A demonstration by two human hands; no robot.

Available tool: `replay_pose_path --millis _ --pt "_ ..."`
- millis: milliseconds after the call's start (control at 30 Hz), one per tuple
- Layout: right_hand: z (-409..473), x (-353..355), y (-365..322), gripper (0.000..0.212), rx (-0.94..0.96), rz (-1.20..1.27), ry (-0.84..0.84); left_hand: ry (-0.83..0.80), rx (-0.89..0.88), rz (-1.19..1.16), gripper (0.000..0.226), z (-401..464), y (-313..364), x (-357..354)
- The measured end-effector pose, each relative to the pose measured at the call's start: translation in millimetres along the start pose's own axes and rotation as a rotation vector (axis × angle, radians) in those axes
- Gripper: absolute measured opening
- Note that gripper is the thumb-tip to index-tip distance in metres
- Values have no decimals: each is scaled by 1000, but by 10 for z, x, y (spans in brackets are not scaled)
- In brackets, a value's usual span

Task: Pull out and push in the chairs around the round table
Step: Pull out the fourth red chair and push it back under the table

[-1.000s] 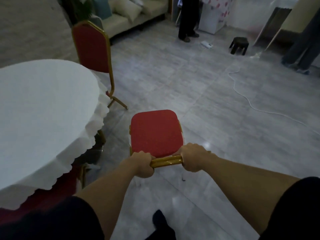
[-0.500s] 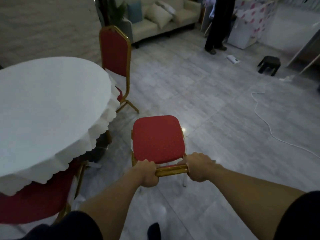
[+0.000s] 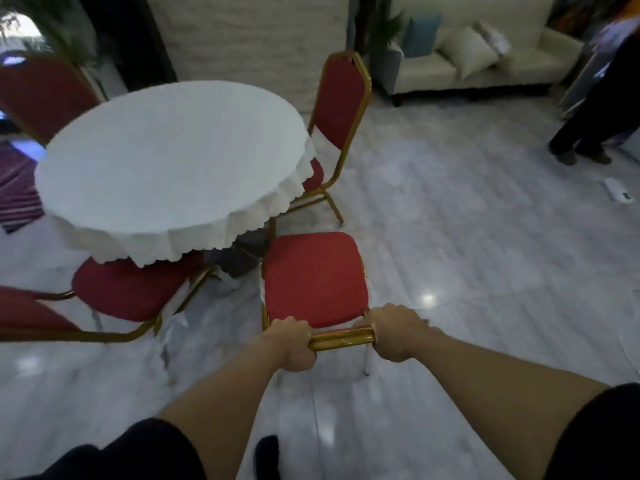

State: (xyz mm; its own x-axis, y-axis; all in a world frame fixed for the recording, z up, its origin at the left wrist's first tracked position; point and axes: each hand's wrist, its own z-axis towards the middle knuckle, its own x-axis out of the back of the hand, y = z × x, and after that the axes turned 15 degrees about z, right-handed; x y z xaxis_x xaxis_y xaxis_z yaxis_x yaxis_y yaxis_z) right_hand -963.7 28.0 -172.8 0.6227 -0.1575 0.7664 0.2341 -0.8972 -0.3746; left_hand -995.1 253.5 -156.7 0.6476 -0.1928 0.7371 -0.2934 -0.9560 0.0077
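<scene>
While standing behind it, holds the red chair (image 3: 313, 278) by its gold top rail (image 3: 341, 338): left hand (image 3: 294, 342) clenched round the rail's left end, right hand (image 3: 398, 336) clenched round the right end, bare gold showing between them. Has the chair just beside the round table (image 3: 166, 157), at its near-right side, seat front close to the scalloped tablecloth (image 3: 242, 230) but not tucked beneath it.

Judged from this position, risks snagging the hanging cloth on a push inward and dragging it askew across the table. Risks also knocking the front legs against the dark table base (image 3: 242, 258) under the cloth, likeliest if shoved fast and blind. Could clip the neighbouring chair (image 3: 128, 292) at the table's near side, which sits angled with a gold leg reaching toward the held one; a crooked shove would do it. Might skid or screech on the glossy floor (image 3: 485, 271) if dragged rather than lifted, and might rock backward if the rail is pressed down hard. On a pull away from the table, could strike the person's own shoe (image 3: 266, 455), planted directly behind the rear legs.

Appears clear of the upright chair (image 3: 341, 98) at the table's far-right side and of another (image 3: 41, 95) at its far-left.
</scene>
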Motion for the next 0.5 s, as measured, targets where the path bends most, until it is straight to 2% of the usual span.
replay_pose_path --millis 133,267,500 --pt "40 171 133 67 91 -42 -54 31 80 -85 23 -72 248 -28" --pt "143 276 186 69 145 -86 -98 28 150 -130 37 -75 346 -8" --pt "397 397 333 57 178 -151 -127 21 221 -249 42 7 414 68"
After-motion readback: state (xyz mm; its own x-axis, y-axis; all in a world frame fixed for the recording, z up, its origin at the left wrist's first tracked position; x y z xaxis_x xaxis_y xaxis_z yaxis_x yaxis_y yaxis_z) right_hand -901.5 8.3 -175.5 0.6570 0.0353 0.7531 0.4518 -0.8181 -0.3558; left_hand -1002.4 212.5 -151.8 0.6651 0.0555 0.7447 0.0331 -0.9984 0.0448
